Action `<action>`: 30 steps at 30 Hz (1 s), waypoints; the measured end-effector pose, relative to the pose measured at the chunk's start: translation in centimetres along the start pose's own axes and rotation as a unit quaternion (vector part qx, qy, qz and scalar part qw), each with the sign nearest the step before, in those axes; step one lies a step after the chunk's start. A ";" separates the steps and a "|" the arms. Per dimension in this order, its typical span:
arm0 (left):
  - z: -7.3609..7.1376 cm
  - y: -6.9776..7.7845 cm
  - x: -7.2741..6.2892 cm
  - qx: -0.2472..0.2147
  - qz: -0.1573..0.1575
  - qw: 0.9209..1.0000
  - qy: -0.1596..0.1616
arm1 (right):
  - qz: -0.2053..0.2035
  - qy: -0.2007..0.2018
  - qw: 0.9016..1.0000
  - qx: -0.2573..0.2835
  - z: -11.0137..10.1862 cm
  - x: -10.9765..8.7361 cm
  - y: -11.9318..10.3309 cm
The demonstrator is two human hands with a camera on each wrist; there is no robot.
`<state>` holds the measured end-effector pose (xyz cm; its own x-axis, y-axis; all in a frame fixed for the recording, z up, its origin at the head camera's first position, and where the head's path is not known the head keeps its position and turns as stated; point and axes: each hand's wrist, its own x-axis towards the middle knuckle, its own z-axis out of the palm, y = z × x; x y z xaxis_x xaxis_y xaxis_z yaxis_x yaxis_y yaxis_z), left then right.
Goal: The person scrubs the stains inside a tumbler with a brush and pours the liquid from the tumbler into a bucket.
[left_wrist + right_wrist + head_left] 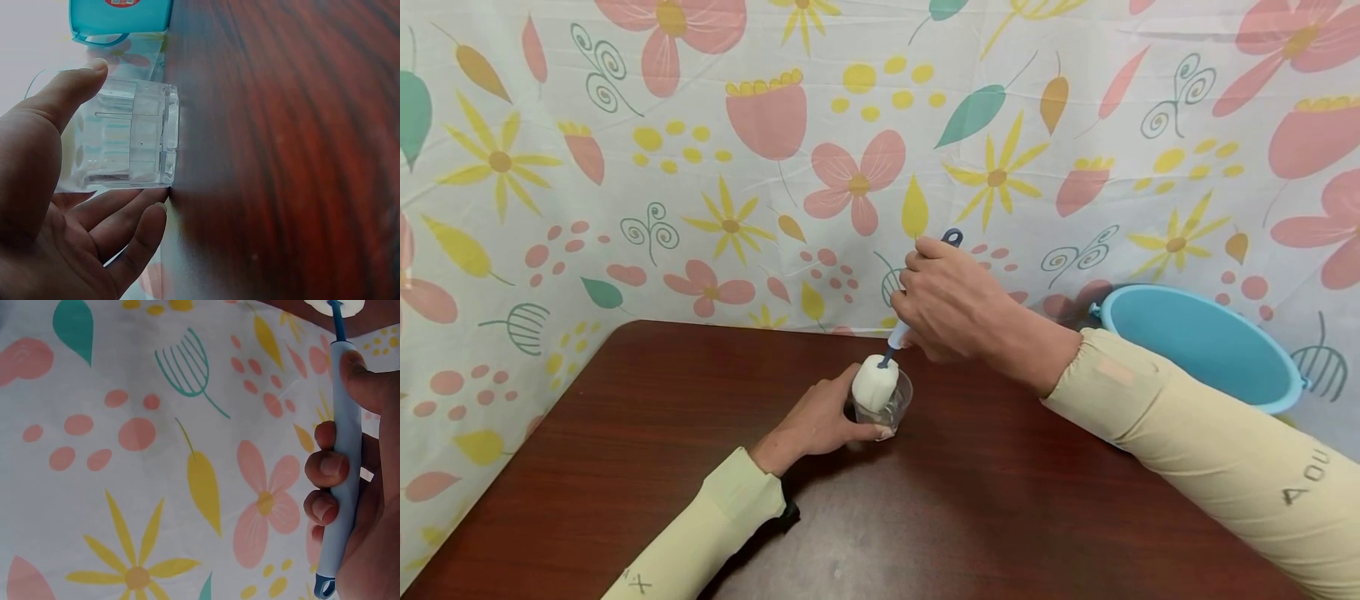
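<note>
A clear cup (895,412) stands on the dark wooden table, and my left hand (823,417) grips it round the side. In the left wrist view the thumb lies along one side of the cup (119,134), with the fingers of my left hand (69,206) on the other. My right hand (951,304) holds a sponge bottle brush by its light blue handle (345,450), fingers curled round it. The brush's white sponge head (875,383) is at the cup's mouth, tilted, its lower part inside the rim. How deep it reaches is unclear.
A blue basin (1198,342) stands at the right, behind my right forearm. The brown tabletop (880,533) extends round the cup. A flower-patterned cloth (850,108) hangs behind the table and along its left side.
</note>
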<state>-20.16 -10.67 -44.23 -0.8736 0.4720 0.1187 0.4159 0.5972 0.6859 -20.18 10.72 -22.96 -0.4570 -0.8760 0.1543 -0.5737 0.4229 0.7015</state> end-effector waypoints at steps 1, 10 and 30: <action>0.0 0.0 0.0 -0.001 0.000 1.000 0.000 | 0.002 -0.001 1.000 -0.001 0.0 0.0 0.0; 0.0 0.0 0.0 -0.003 -0.004 1.000 0.002 | 0.036 -0.028 0.999 0.005 0.5 0.1 -0.2; 0.0 -0.1 0.0 0.008 -0.004 1.000 0.009 | 0.063 -0.025 0.998 0.000 1.6 -0.6 -0.1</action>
<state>-20.25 -10.74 -44.33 -0.8815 0.4552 0.1254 0.4119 0.6115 0.6756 -20.91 11.63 -24.20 -0.5596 -0.8028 0.2059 -0.5097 0.5293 0.6783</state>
